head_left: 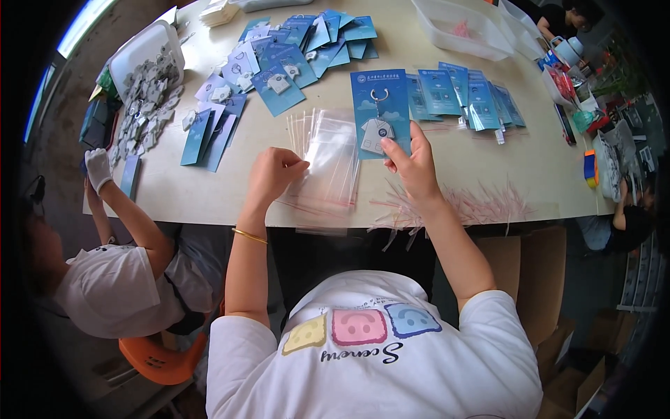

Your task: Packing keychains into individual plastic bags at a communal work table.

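My right hand (417, 166) grips a blue card (363, 112) by its lower right corner, thumb in front. Hooked onto that card is a keychain (377, 133) with a metal ring and a white shirt-shaped charm. Just left of it, my left hand (274, 176) is closed, thumb and fingers pinched at the left edge of a clear plastic bag (328, 157). More clear bags lie fanned out beneath, with reddish strips near the table's front edge. A gold-coloured bangle (250, 236) circles my left wrist.
Blue cards with charms (279, 80) lie heaped behind my left hand. Bagged cards (447, 94) lie at right, beside torn strips (467, 206). Loose charms (150, 91) spill from a white bin (150, 52). A clear tub (464, 35) stands behind. A gloved co-worker (118, 272) sits at left.
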Action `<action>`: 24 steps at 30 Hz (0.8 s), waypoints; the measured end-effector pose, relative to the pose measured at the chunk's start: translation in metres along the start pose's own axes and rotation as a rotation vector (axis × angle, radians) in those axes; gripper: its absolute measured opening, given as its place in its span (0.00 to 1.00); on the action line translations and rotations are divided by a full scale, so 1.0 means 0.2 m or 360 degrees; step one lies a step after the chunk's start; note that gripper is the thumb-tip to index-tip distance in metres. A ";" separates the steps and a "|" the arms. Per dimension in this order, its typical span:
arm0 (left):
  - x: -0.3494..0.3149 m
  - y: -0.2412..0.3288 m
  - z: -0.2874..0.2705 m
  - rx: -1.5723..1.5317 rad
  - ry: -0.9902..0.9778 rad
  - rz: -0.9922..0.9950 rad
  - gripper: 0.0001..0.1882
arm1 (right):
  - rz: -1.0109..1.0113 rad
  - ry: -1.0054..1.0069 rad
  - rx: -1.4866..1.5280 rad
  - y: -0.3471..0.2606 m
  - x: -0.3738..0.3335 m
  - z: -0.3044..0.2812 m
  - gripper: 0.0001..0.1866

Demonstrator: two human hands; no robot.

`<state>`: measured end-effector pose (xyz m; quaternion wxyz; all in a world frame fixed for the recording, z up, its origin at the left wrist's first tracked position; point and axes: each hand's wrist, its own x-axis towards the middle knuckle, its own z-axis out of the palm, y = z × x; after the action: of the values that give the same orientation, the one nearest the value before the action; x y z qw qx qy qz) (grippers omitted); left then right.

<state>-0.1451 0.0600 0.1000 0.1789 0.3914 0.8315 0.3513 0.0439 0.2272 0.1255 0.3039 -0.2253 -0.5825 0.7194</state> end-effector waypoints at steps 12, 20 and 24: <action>-0.01 0.03 -0.21 -0.1604 0.0384 -0.0021 0.11 | 0.0273 -0.0147 0.0022 0.01 -0.22 0.09 0.14; 0.03 0.18 -0.15 -0.2392 0.0655 -0.0017 0.12 | 0.0205 -0.0402 0.0027 0.16 -0.37 0.31 0.21; 0.02 0.23 -0.14 -0.2397 0.0601 -0.0007 0.12 | 0.0165 -0.0456 0.0079 0.16 -0.34 0.37 0.16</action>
<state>-0.1409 0.0711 0.1526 0.2527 0.0962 0.3857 0.8821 0.0376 0.1233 0.1079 0.1856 -0.1425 -0.5894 0.7732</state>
